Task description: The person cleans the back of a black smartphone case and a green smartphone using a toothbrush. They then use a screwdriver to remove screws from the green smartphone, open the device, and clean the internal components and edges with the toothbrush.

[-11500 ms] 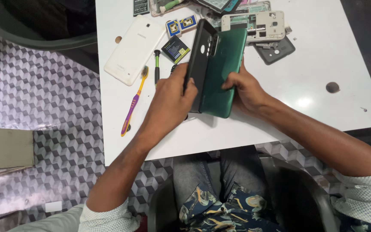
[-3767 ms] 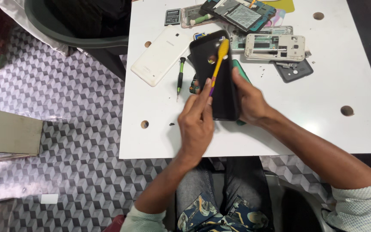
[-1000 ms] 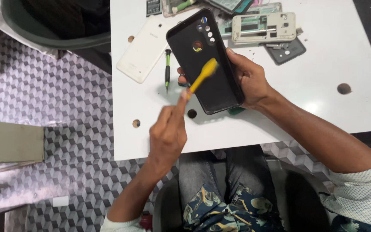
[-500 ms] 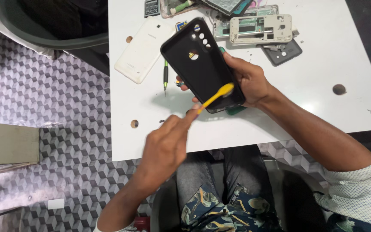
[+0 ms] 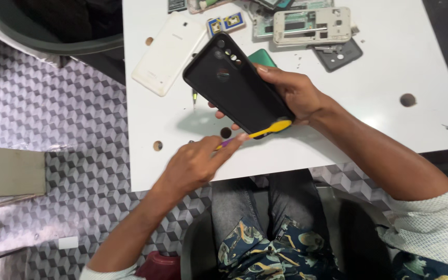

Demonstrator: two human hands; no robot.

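My right hand grips a black phone, back side up with its camera holes toward the far left, held just above the white table. A green cover peeks out from under the phone. My left hand pinches a yellow and purple toothbrush. Its yellow head rests against the phone's near end, close to my right thumb.
On the table lie a white phone back cover, a stripped phone frame, a grey cover, small blue parts and a screwdriver tip. The table has several round holes. A patterned floor lies to the left.
The toothbrush has moved down along the phone's back from the middle to its near end. The phone has tilted a little flatter in my right hand.
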